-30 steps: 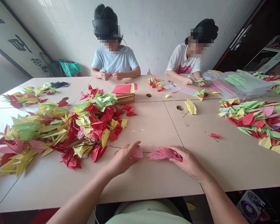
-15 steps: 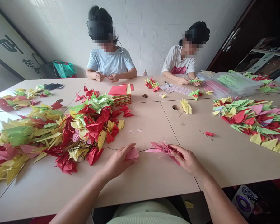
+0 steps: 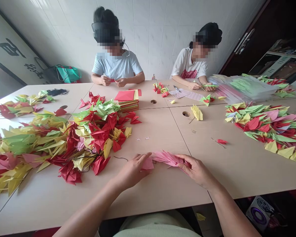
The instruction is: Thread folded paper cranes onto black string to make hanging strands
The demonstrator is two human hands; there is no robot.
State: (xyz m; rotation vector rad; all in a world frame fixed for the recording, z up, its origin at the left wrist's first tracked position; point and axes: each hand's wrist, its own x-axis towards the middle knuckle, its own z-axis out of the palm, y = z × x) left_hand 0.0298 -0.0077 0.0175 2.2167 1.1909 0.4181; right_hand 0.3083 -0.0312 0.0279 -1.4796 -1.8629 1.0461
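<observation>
Pink folded paper cranes (image 3: 166, 157) form a fanned bunch in my right hand (image 3: 193, 168), whose thumb and fingers pinch the bunch's right end. My left hand (image 3: 135, 169) is closed on a pink folded paper piece (image 3: 148, 164), which now meets the left tips of the bunch. A dark thread (image 3: 121, 158) lies on the table just left of my left hand. To the left spreads a big heap of folded paper cranes (image 3: 98, 131) in red, yellow, green and pink.
A stack of square coloured paper (image 3: 127, 104) stands mid-table. A needle (image 3: 218, 143) and a small red paper piece (image 3: 222, 141) lie at right, near rows of folded cranes (image 3: 268, 126). Two people (image 3: 117, 65) sit across the table, their hands on paper pieces.
My left hand has moved right with its pink piece, closing the gap to the pink bunch. The bunch in my right hand has tilted flatter.
</observation>
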